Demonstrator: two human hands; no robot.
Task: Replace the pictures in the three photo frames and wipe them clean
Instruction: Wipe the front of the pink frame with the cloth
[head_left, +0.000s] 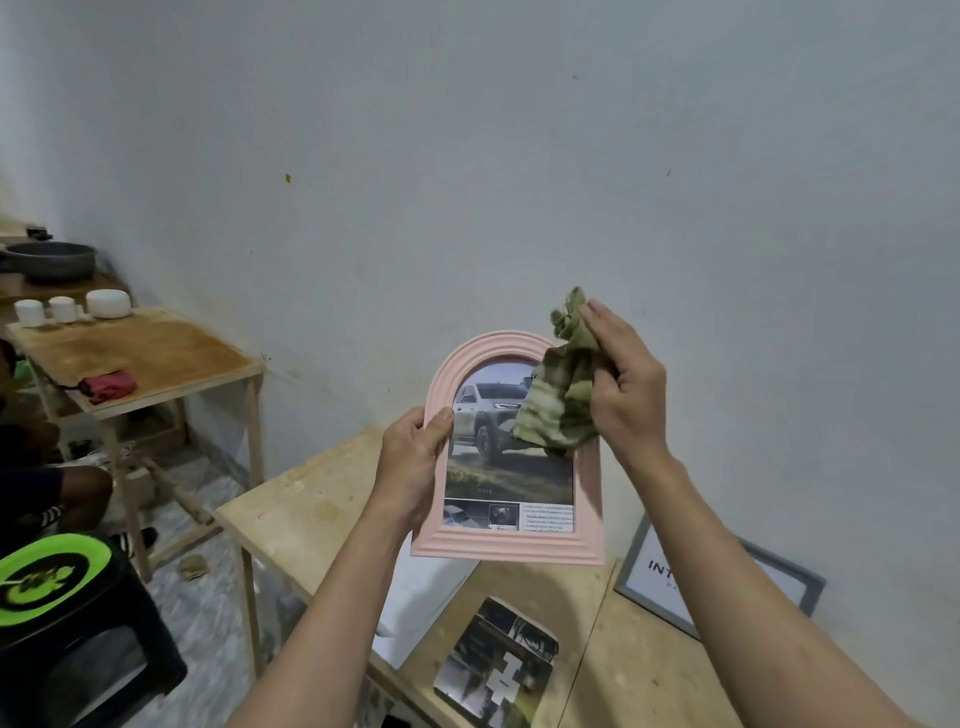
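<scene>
A pink arched photo frame with a picture of a white car is held upright in the air above the wooden table. My left hand grips its left edge, thumb on the front. My right hand holds a bunched green cloth against the frame's upper right. A grey rectangular frame with printed letters leans against the wall at the right. An arch-shaped loose picture lies on the table below, beside a white sheet.
A second wooden table at the left carries a red folded umbrella, white jars and a dark pan. A black stool with a green disc stands at lower left. A seated person's leg shows at the left edge.
</scene>
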